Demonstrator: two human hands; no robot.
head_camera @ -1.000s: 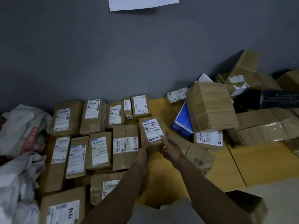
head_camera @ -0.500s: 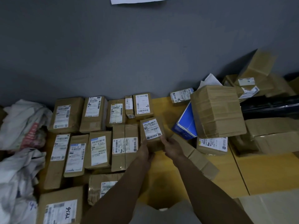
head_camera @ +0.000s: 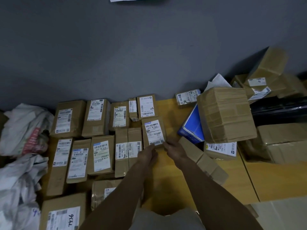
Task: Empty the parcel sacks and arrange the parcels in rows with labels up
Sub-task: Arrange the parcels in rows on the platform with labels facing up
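Brown cardboard is everywhere on your yellow worktop (head_camera: 174, 193). Along its left side the labelled parcels lie in rows, and the crumpled white sacks (head_camera: 25, 130) are heaped past the left edge. To the right, a long plain parcel (head_camera: 204, 161) lies slantwise just beside your right wrist, crowding the open strip. Beyond it a big taped carton (head_camera: 226, 115) sits tilted on a blue box (head_camera: 192, 128) and on a flat labelled parcel (head_camera: 221, 150). More cartons are piled in the far right corner against the grey wall (head_camera: 132, 55).

Compared with a second ago, very little has changed. The small parcel (head_camera: 153, 132) is in the same slot, and both of your grips are still at its near end.

The small parcel lies label up at the right end of the second row. It sits against the twin taped parcel (head_camera: 128, 151) on its left and just in front of the back-row parcel (head_camera: 147, 107). Your left grip (head_camera: 147, 155) pinches its near edge from the left. Your right grip (head_camera: 174, 149) has its fingertips curled onto the near right corner. The rest of the parcel stretches away from both grips toward the wall.
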